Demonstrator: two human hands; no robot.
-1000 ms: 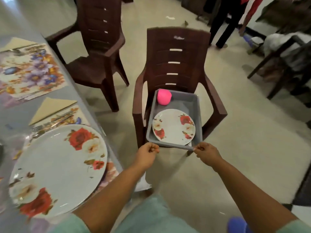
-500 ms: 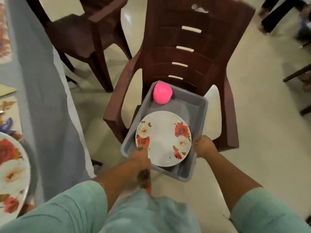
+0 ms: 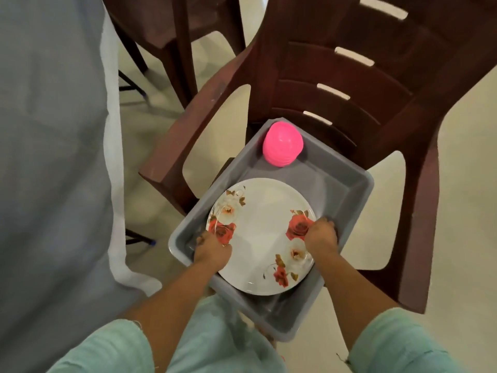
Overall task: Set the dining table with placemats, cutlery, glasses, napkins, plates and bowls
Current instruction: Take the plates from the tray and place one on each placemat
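The left hand (image 3: pixel 212 251) and right hand (image 3: pixel 321 235) gripped opposite edges of the floral plate (image 3: pixel 261 235). Largest to smallest: brown chair (image 3: pixel 349 90); grey tub (image 3: pixel 349 184) on its seat, holding the plate; upturned pink bowl (image 3: pixel 283 147) in the tub's far corner.

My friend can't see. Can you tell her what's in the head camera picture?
Two hands, left and right, grip the edges of a flowered plate lying in a grey tub on a brown chair. A pink bowl sits upside down at the tub's far end.
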